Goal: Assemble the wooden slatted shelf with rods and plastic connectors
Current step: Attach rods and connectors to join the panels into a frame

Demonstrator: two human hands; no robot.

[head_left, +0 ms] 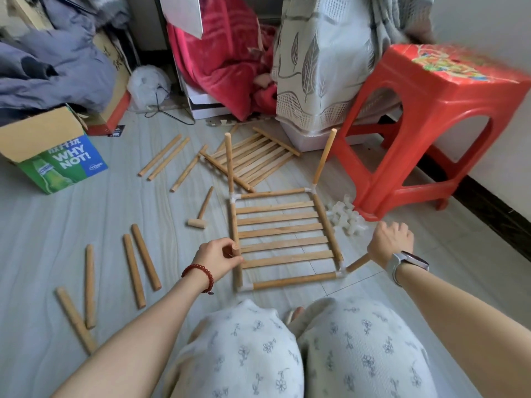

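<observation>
A slatted wooden panel [283, 234] lies on the floor, framed by rods joined at white plastic corner connectors [340, 272]. Two upright rods rise from its far corners, one at the left [229, 162] and one at the right [324, 159]. My left hand [218, 258] grips the top of the upright rod [237, 265] at the near left corner. My right hand [388, 242] grips the rod [357, 264] standing in the near right connector. A pile of white connectors [346, 216] sits right of the panel.
A second slatted panel [254, 158] lies behind. Several loose rods [142, 257] lie at left and far left, with a small wooden mallet [201, 214]. A red plastic stool [431, 122] stands at right; a cardboard box [54, 150] at left. My knees fill the foreground.
</observation>
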